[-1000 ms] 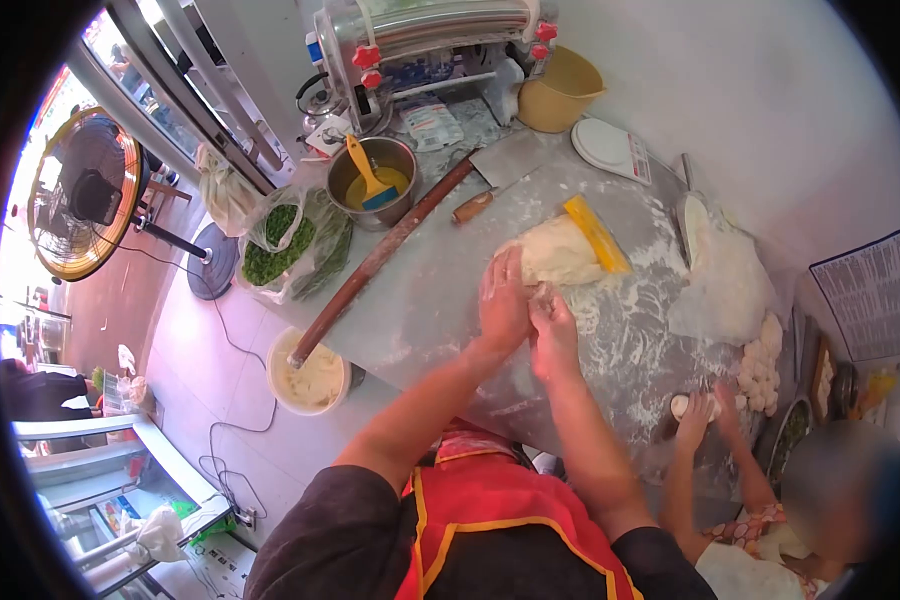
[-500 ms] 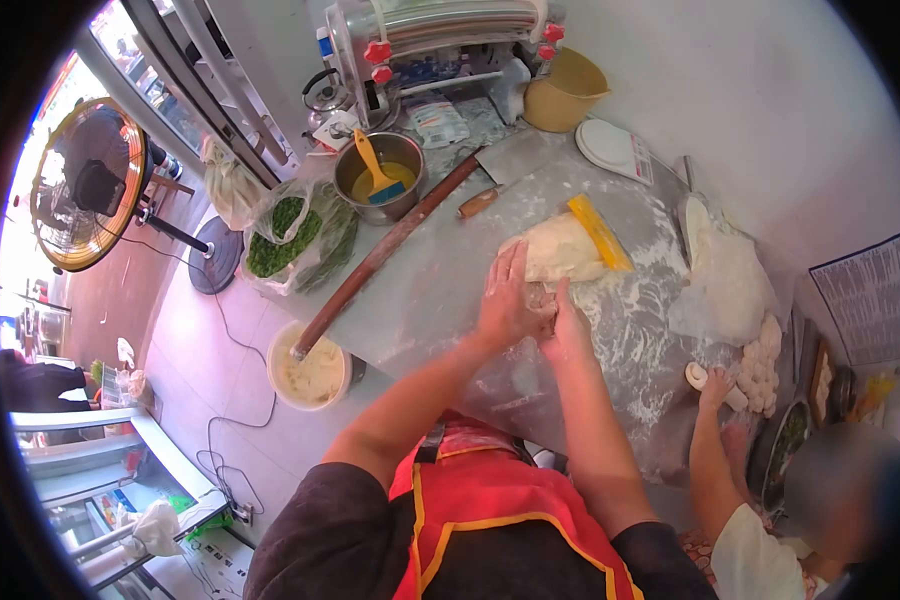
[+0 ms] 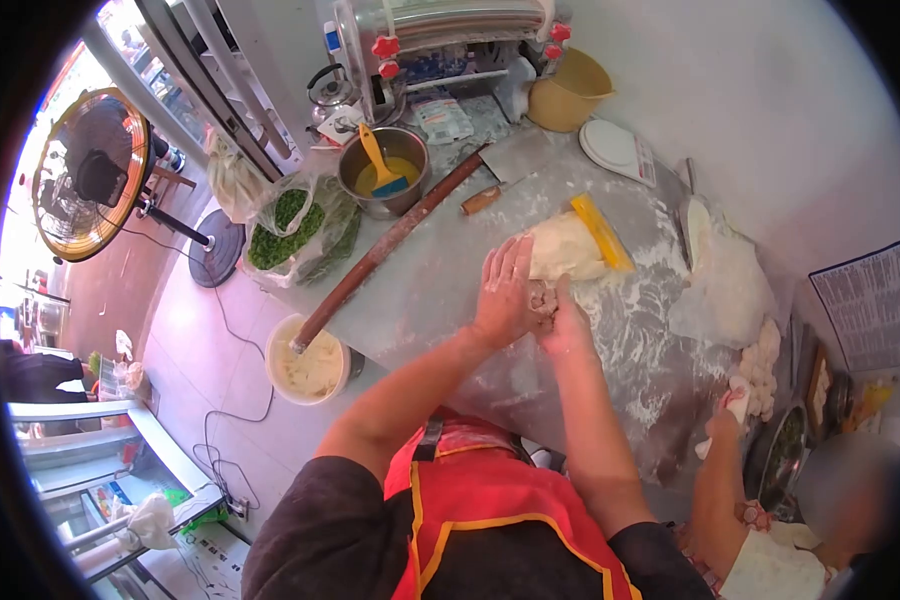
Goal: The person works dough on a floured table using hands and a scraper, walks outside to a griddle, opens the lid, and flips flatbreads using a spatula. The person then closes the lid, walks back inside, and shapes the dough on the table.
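My left hand (image 3: pixel 500 300) is held above the metal table with its fingers stretched out flat and close together. My right hand (image 3: pixel 566 322) meets it at the palm, thumb up and the other fingers curled inward. A small lumpy, floury patch (image 3: pixel 543 300) shows between the two; whether it is dough or my floured fingers I cannot tell. Just beyond my hands lies a large pale block of dough (image 3: pixel 562 248). A yellow dough scraper (image 3: pixel 601 235) leans along its right side.
A long wooden rolling pin (image 3: pixel 390 245) crosses the table's left side. Near it are a cleaver (image 3: pixel 515 155), a pot (image 3: pixel 383 200) with a yellow brush and a bag of chopped greens (image 3: pixel 290 230). A co-worker's hand (image 3: pixel 725 420) holds white dough at the right, beside several dough balls (image 3: pixel 760 370).
My hands stay together, with the left tilted slightly and more of the lumpy patch showing between them. The co-worker's hand has lifted a white piece of dough from the table.
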### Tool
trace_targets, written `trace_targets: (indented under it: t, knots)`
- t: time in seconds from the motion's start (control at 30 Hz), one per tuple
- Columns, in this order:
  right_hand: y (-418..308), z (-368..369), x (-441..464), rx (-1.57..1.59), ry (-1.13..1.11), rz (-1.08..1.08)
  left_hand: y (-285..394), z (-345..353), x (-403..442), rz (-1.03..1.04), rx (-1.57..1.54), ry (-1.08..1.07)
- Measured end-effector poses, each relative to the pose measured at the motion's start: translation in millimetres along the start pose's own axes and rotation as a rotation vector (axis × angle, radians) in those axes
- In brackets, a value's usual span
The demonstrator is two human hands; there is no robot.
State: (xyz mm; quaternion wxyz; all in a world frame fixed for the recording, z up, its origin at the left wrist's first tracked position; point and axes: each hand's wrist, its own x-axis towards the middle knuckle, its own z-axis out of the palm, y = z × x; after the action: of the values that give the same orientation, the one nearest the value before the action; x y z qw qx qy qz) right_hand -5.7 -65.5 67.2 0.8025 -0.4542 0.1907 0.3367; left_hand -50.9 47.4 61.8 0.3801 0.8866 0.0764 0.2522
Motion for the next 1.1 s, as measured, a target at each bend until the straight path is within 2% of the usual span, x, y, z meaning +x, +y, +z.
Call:
trace_targets:
  t: [0.03,0.13,0.23,0.33,0.43,0.53,0.63,0.73,0.83,0.93,1.03,1.1]
  knots:
    - [-2,3,-5,0.010,-0.032,0.018,-1,-3,-1,-0.111,-0.062,-0.037]
    - [29,15,-22,-0.113,-0.122,-0.383,-15,-4,6,-0.086,0.012,-0.005]
    - [39,27,-25,0.067,0.041,-0.399,1,-15,7,0.090,0.164,-0.047]
    - [36,23,-9,-0.016,-0.231,-0.388,-5,-6,2,0.431,0.365,-0.028]
    - [27,19,-9,-0.030,0.044,-0.117,0,-9,-1,0.437,0.294,-0.216]
    - [18,12,6,-0.408,0.147,-0.078,-6,-3,1,0.411,0.327,-0.241]
    - [3,18,-1,-0.386,0.176,-0.087,-6,7,-1,0.237,0.105,-0.147]
    - [36,13,2,-0.539,0.128,-0.239,-18,24,-2,0.209,0.352,-0.189]
    - [49,-2,-2,-0.847,-0.140,-0.460,-34,29,2,0.231,0.435,-0.245]
    - [64,-2,-13,-0.948,-0.044,-0.541,-44,34,8,0.143,0.608,-0.288]
    - [75,5,-18,-1.037,0.048,-0.624,-52,51,-1,0.031,0.475,-0.253]
    - [39,15,-11,-0.608,-0.031,-0.310,-21,31,0,0.158,0.365,-0.217]
